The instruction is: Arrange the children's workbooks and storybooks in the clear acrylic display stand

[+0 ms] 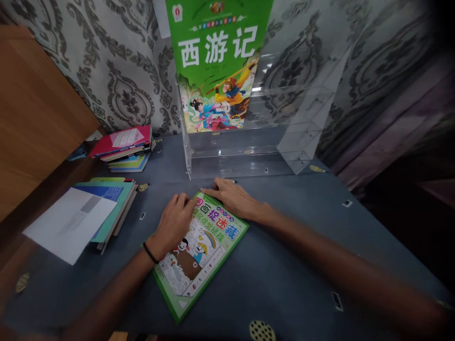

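A green-bordered children's picture book [202,251], with colourful Chinese characters and cartoon figures on its cover, lies slanted on the table in front of me. My left hand [176,222], with a dark band at the wrist, grips the book's upper left edge, fingers bent near the top corner. At the top edge is my right hand [232,198]; its thumb reaches to the same corner and its fingers curl along the far side. Just beyond both hands stands a clear tiered display rack [245,161]. It holds a green storybook [213,76] upright on its upper left tier.
To the left, a pile of books [117,215] has a white sheet [71,225] on top. Behind it is another stack with a red book [122,142]. A wooden panel [39,109] borders the left, and a patterned curtain [131,94] hangs behind the dark blue tablecloth [284,265].
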`<act>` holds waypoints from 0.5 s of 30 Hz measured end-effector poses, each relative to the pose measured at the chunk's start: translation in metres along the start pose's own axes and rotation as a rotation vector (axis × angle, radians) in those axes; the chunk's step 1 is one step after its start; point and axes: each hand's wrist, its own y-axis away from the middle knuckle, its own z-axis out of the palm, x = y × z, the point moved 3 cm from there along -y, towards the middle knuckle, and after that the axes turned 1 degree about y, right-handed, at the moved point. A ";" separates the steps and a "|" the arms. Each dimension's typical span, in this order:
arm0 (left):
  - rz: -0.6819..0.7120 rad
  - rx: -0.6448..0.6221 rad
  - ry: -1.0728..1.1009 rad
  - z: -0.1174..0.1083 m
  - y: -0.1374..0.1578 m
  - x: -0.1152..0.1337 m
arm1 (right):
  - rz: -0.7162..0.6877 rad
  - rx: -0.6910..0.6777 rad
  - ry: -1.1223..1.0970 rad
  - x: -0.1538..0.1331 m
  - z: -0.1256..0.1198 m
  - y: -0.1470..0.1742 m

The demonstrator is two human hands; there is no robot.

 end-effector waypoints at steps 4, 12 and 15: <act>0.001 0.013 0.005 0.002 0.001 -0.001 | -0.022 -0.014 0.019 0.008 0.004 -0.003; 0.168 -0.039 0.033 0.005 -0.013 0.036 | -0.038 -0.065 -0.057 0.018 0.002 -0.011; 0.236 -0.048 0.119 0.008 -0.013 0.055 | -0.038 -0.068 -0.068 0.018 0.001 -0.010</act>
